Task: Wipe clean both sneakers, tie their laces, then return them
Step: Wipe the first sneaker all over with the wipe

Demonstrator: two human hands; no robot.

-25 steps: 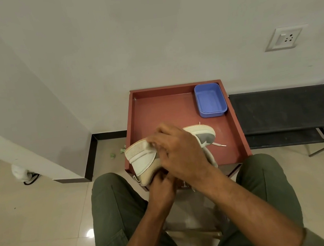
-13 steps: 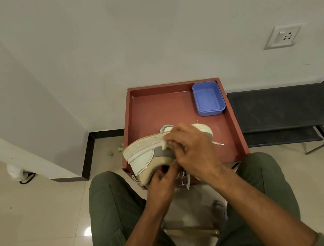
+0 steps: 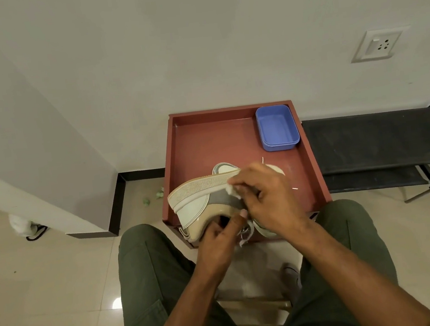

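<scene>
A white, grey and tan sneaker (image 3: 196, 205) lies on its side over the near edge of the red tray (image 3: 206, 142), sole facing away from me. My left hand (image 3: 218, 239) grips it from below at the opening. My right hand (image 3: 267, 197) pinches a small white wipe (image 3: 232, 189) against the grey side panel near the sole. A second sneaker (image 3: 222, 168) rests on the tray behind the first, mostly hidden by the held shoe and my right hand. Loose lace ends (image 3: 244, 237) hang under my hands.
A blue plastic tub (image 3: 277, 128) sits in the tray's far right corner. A black low rack (image 3: 379, 140) stands to the right against the wall. Green scraps (image 3: 153, 196) lie on the floor left of the tray. My knees flank the tray's near edge.
My right hand has slid the wipe rightward along the sneaker's side, uncovering more of the sole and heel. The left hand keeps its grip below.
</scene>
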